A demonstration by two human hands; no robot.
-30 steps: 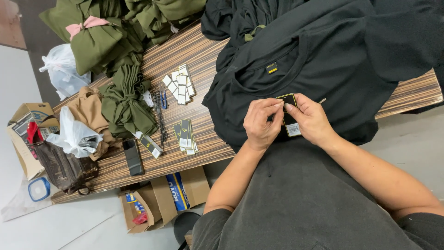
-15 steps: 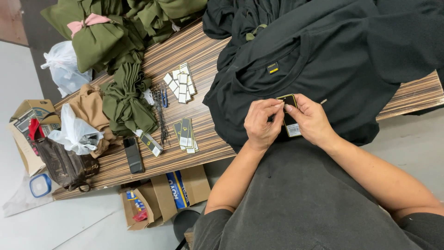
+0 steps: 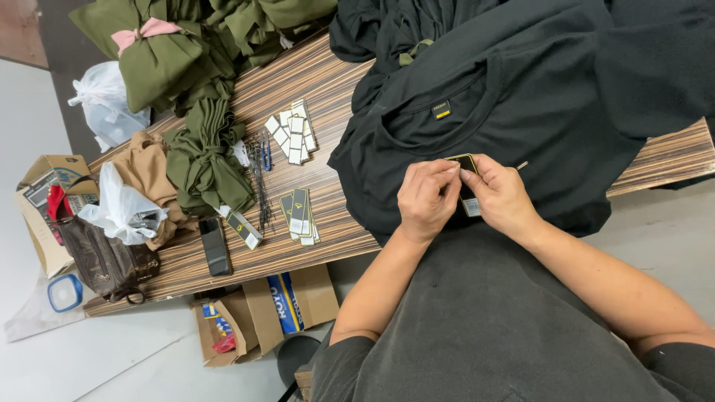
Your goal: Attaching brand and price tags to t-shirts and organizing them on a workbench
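Note:
A black T-shirt [image 3: 521, 112] lies spread on the striped wooden table [image 3: 313, 89], its neck label facing up. Over the shirt's near edge, my left hand [image 3: 426, 197] and my right hand [image 3: 500, 195] meet and pinch a small black hang tag with a yellow border [image 3: 466, 170] between their fingertips. Most of the tag is hidden by my fingers. A thin pale strand sticks out just right of my right hand.
Left of the shirt lie a fanned stack of dark tags [image 3: 298, 214], white tags [image 3: 292, 134], a bundle of black fasteners [image 3: 259, 182] and a black phone [image 3: 216, 246]. Olive garments [image 3: 208, 160], plastic bags, a brown handbag [image 3: 100, 260] and cardboard boxes [image 3: 275, 309] crowd the left end.
Both hands stay on the tag over the shirt; only small finger movement shows. The view has shifted slightly.

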